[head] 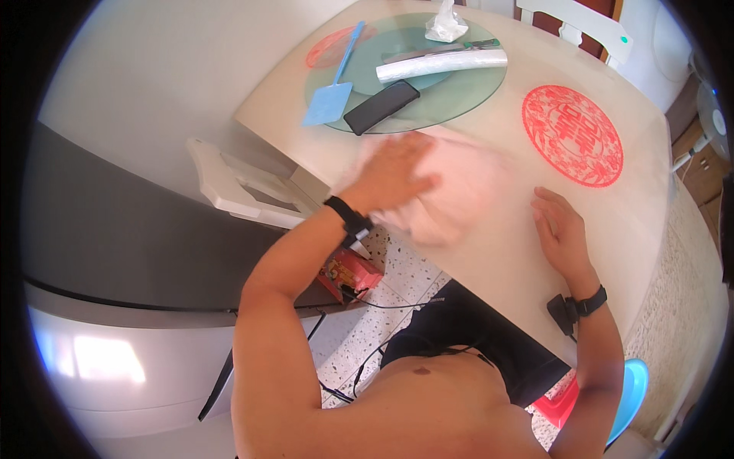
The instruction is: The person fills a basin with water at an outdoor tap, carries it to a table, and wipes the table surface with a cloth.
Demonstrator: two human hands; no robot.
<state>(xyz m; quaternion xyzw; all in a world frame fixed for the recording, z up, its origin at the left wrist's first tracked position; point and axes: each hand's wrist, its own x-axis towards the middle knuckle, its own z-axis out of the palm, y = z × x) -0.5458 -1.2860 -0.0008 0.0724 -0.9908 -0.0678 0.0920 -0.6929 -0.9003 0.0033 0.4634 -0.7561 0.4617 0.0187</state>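
A pale pink cloth (459, 189) lies spread and creased at the near edge of the table (499, 258), partly over the edge. My left hand (395, 169) rests on it palm down with the fingers spread, slightly blurred. To the right, my right hand (559, 229) touches or hovers just over the table top, fingers loosely curved and holding nothing. A black smartphone (382, 107) lies beyond the cloth on a round glass turntable (470, 103), beside a light blue fly swatter (328, 103).
A roll of clear plastic film (441, 65), a green-handled knife (427, 53) and a white plastic bag (446, 26) lie on the turntable. A red patterned mat (572, 136) is at the right. White chairs (579, 23) stand at the table's far and left sides.
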